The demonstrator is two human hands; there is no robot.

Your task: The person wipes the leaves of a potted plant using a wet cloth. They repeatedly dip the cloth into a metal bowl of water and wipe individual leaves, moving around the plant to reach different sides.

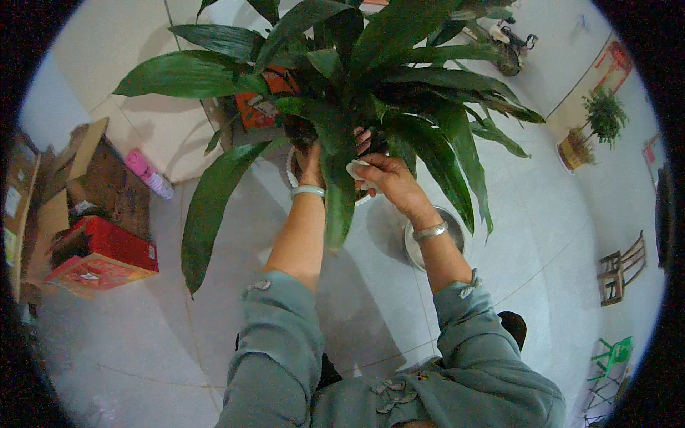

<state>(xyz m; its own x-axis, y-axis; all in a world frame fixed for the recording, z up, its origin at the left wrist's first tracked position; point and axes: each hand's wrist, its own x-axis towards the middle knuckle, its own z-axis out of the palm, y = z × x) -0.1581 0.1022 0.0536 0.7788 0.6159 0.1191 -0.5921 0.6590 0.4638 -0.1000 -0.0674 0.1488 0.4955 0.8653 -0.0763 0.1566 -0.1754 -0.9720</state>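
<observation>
Pale floor tiles (157, 335) stretch across the room, crossed by soft shadows. Above and all around the fingers spreads a big leafy plant (428, 135), dark green, its white-rimmed pot (291, 167) mostly covered just beneath the hands. One long leaf (337, 196) hangs down between them. Pinched in the fingers of the right hand (391, 178) is a crumpled white wad (355, 170), right by that leaf's edge; whether it presses on the leaf, I can't tell from here. The left hand (312, 167) reaches in behind the same leaf, too hidden for me to say if its fingers grasp anything. A few fingertips (362, 139) peek out just above the wad.

Back from the fingers, a pale bangle (308, 190) circles the left wrist and a silvery one the right. Below the right fingers sits a round metal basin (414, 246), partly behind the forearm. Well to the left of the fingers are a pink spray can (148, 173) and a red box (118, 257); far off to their right, a wooden chair (622, 274) and a smaller potted plant (605, 118).
</observation>
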